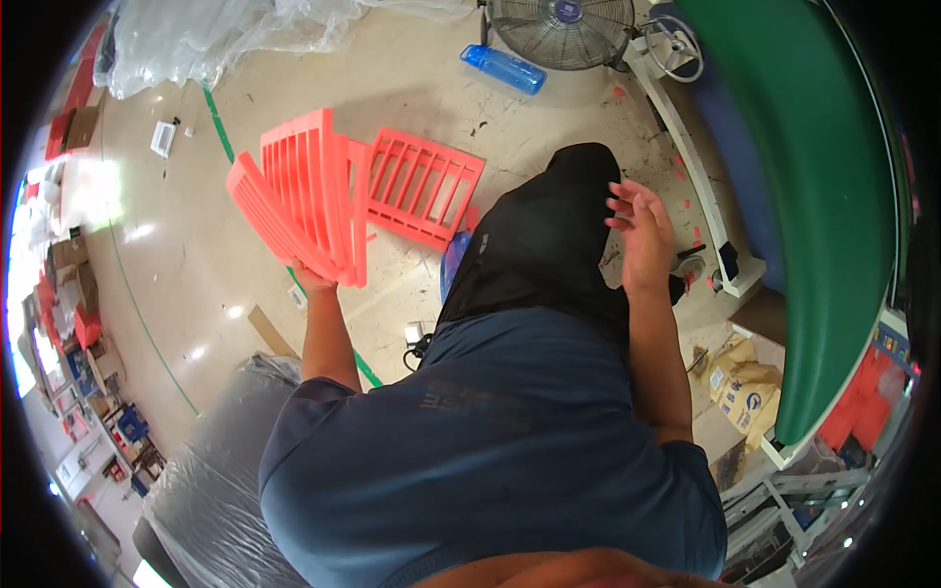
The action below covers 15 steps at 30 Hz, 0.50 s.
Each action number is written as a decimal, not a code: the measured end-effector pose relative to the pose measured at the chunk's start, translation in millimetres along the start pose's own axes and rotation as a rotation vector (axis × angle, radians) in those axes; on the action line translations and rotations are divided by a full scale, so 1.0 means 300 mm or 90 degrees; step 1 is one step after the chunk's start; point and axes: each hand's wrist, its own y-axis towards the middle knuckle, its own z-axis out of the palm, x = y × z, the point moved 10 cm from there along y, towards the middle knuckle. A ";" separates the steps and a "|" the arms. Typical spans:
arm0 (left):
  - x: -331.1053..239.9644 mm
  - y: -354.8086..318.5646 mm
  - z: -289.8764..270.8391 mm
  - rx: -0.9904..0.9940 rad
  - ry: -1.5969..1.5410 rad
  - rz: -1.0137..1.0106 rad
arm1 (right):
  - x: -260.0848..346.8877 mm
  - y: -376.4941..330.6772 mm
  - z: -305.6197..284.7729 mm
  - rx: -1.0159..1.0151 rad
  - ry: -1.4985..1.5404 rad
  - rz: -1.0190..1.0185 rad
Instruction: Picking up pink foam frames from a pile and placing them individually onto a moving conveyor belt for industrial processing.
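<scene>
Here, watching remotely through the head camera, I saw the left hand (pixel 312 279) gripping a stack of orange-red slatted plastic panels (pixel 299 196) by its lower edge; the fingers themselves were mostly hidden behind the panels, so I could not tell exactly how they closed, only that the stack was held up off the floor (pixel 186 255) and tilted. Another slatted panel (pixel 423 188) of the same colour lay flat on the floor just beside the held stack, to its right. The right hand (pixel 642 230) hung free above the person's dark-trousered knee, its fingers loosely spread and holding nothing. A blue plastic bottle (pixel 504 69) lay on the floor near a floor fan (pixel 562 29) at the top of the view. A large green curved machine cover (pixel 814 196) filled the right side.
</scene>
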 end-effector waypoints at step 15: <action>0.423 0.237 0.122 0.017 0.085 -0.188 | -0.086 -0.431 -0.802 -0.491 -0.153 -0.013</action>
